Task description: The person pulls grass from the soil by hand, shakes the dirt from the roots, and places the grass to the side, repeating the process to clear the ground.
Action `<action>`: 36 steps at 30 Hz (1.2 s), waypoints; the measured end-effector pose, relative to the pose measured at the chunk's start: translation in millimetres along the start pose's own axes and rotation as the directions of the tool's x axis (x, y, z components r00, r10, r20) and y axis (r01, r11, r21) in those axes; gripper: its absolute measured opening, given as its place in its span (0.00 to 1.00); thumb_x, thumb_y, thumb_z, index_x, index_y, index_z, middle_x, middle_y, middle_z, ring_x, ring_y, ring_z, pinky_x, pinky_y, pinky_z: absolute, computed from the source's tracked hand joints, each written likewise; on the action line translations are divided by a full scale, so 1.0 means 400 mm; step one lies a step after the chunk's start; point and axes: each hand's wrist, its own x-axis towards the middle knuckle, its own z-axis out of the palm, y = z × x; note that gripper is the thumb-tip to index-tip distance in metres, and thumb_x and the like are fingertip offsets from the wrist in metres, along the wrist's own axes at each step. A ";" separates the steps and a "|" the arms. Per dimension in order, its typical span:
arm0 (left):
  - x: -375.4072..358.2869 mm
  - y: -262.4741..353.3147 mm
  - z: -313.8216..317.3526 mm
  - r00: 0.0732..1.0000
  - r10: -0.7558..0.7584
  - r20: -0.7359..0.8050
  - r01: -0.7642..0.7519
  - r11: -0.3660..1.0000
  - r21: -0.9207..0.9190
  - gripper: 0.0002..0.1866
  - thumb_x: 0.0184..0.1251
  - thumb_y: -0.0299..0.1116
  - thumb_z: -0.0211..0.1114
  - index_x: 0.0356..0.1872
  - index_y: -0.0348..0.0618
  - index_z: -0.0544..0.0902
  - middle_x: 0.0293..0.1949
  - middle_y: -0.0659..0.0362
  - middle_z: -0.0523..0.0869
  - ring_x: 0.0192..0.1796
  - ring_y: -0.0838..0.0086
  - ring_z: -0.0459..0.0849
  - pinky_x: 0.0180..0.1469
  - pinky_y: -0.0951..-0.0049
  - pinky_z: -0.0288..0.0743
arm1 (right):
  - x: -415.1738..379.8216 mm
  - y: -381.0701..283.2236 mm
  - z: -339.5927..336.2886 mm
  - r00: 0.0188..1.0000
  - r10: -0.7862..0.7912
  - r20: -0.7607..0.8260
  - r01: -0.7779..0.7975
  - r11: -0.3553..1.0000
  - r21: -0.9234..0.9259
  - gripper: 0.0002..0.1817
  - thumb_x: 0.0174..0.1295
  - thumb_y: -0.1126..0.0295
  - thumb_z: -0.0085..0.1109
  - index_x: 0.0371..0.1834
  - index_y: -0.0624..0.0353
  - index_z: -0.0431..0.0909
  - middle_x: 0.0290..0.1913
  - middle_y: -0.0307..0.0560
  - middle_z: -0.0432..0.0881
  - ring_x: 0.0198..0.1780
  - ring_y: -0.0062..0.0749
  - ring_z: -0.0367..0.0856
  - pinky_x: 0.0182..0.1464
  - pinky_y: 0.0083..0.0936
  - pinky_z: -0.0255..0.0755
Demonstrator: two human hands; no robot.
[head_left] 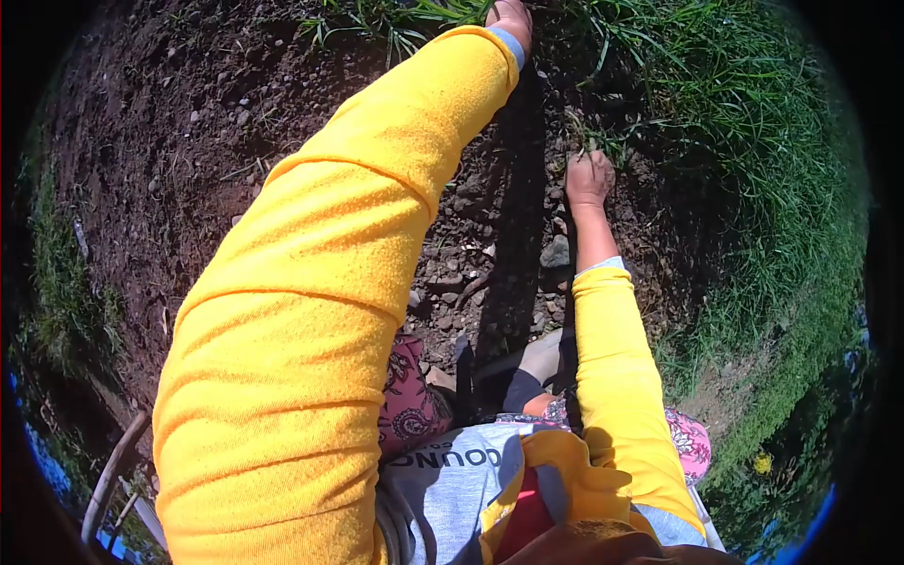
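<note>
my left hand at 12 o'clock reaches into grass, fingers hidden, can't tell. my right hand at 1 o'clock presses dirt, fingers together.

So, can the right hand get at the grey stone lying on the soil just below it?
Probably yes. The right hand rests on bare soil just above the grey stone, and nothing lies between them; only shadow falls there.

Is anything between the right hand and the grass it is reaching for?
Nothing visible. The right hand is already at the grass, on the soil, with only small stones behind it near the wrist. The left hand is likewise in the grass farther out.
</note>
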 end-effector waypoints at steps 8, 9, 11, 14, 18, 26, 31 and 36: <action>-0.027 -0.031 0.001 0.999 0.023 0.030 -0.022 1.000 -0.015 0.12 0.49 0.30 0.51 0.31 0.39 0.80 0.33 0.52 0.80 0.36 0.63 0.79 0.32 0.68 0.72 | -0.008 -0.004 0.014 0.996 0.045 -0.079 -0.041 0.998 0.057 0.14 0.51 0.58 0.47 0.21 0.58 0.74 0.24 0.51 0.76 0.30 0.45 0.75 0.32 0.36 0.68; -0.035 -0.036 0.001 0.999 0.039 0.021 -0.038 0.999 -0.011 0.12 0.49 0.30 0.51 0.32 0.39 0.80 0.33 0.51 0.80 0.36 0.63 0.79 0.33 0.68 0.72 | -0.010 -0.005 0.011 0.996 0.040 -0.081 -0.036 0.998 0.054 0.15 0.52 0.56 0.47 0.23 0.56 0.73 0.24 0.49 0.76 0.29 0.44 0.75 0.31 0.35 0.68; -0.033 -0.048 -0.006 0.998 0.067 -0.003 -0.067 0.998 0.002 0.12 0.49 0.30 0.51 0.32 0.39 0.80 0.34 0.51 0.80 0.36 0.63 0.79 0.33 0.67 0.72 | -0.010 -0.010 0.004 0.994 0.101 -0.039 -0.097 0.991 0.089 0.17 0.52 0.55 0.47 0.22 0.57 0.75 0.25 0.51 0.77 0.31 0.45 0.76 0.33 0.36 0.68; -0.045 -0.054 -0.003 0.994 0.103 -0.022 -0.103 0.995 0.015 0.12 0.49 0.30 0.50 0.32 0.39 0.80 0.34 0.51 0.80 0.36 0.63 0.79 0.33 0.67 0.72 | -0.008 -0.006 -0.002 0.993 0.120 -0.022 -0.115 0.980 0.164 0.20 0.53 0.52 0.45 0.23 0.59 0.75 0.27 0.55 0.77 0.33 0.47 0.75 0.35 0.37 0.68; -0.042 -0.052 -0.001 0.990 0.138 0.006 -0.138 0.990 0.020 0.12 0.49 0.30 0.50 0.32 0.39 0.80 0.34 0.51 0.80 0.36 0.62 0.79 0.33 0.67 0.72 | -0.006 -0.011 0.000 0.991 0.128 -0.027 -0.125 0.986 0.109 0.16 0.51 0.55 0.48 0.22 0.56 0.75 0.27 0.50 0.77 0.31 0.43 0.76 0.33 0.35 0.69; -0.079 -0.047 -0.025 0.956 0.229 0.183 -0.230 0.973 -0.016 0.12 0.49 0.30 0.50 0.32 0.39 0.80 0.34 0.50 0.80 0.37 0.61 0.80 0.34 0.66 0.73 | -0.007 -0.014 -0.012 0.990 0.135 -0.038 -0.129 0.982 0.141 0.11 0.50 0.60 0.49 0.22 0.55 0.75 0.25 0.48 0.77 0.30 0.41 0.76 0.32 0.34 0.69; -0.208 -0.096 -0.008 0.932 0.326 0.162 -0.246 0.892 -0.380 0.09 0.46 0.29 0.54 0.28 0.41 0.81 0.28 0.50 0.81 0.31 0.56 0.80 0.33 0.64 0.73 | -0.008 -0.025 -0.045 0.994 0.105 0.017 -0.106 0.987 0.118 0.13 0.52 0.58 0.47 0.24 0.56 0.76 0.28 0.50 0.77 0.32 0.42 0.77 0.35 0.34 0.70; -0.388 -0.156 -0.223 0.970 -0.055 0.238 0.147 0.910 -0.388 0.12 0.51 0.30 0.48 0.30 0.38 0.80 0.33 0.50 0.81 0.37 0.59 0.80 0.39 0.64 0.73 | 0.024 0.018 -0.015 0.973 0.225 0.047 -0.227 0.902 0.367 0.19 0.54 0.56 0.45 0.28 0.63 0.76 0.31 0.60 0.77 0.36 0.54 0.75 0.39 0.40 0.68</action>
